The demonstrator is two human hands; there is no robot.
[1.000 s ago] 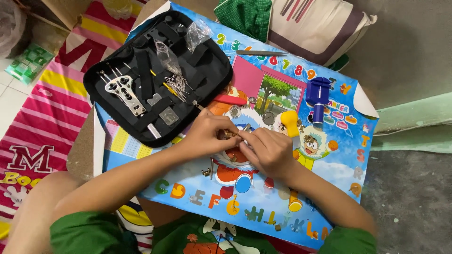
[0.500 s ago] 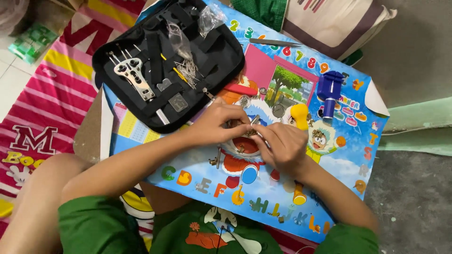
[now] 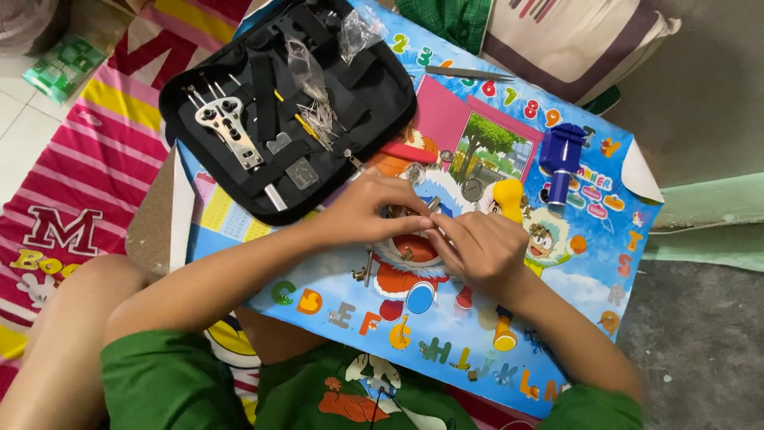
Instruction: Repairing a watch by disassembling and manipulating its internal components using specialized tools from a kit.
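Compared with half a second ago, the scene is seen slightly shifted, and both hands have stayed together at the centre of the colourful cartoon board (image 3: 334,263); the open tool case sits a little lower in view.

The left hand (image 3: 362,209) is curled, its fingertips pinched on a small metal part (image 3: 414,209) that is mostly hidden. The right hand (image 3: 481,251) is closed against it from 4 o'clock, fingers meeting the same part; exactly what is gripped cannot be told.

At 10 o'clock of the hands, a black zip case (image 3: 374,103) lies open, with a silver pronged wrench (image 3: 227,127) strapped inside and clear plastic bags (image 3: 306,76) of pins. At 2 o'clock a blue plastic tool (image 3: 561,155) stands on the board. Tweezers (image 3: 465,73) lie at 12 o'clock. A yellow handle (image 3: 509,195) lies just beside the right hand. A green packet (image 3: 62,70) rests far off at 10 o'clock, on the floor.
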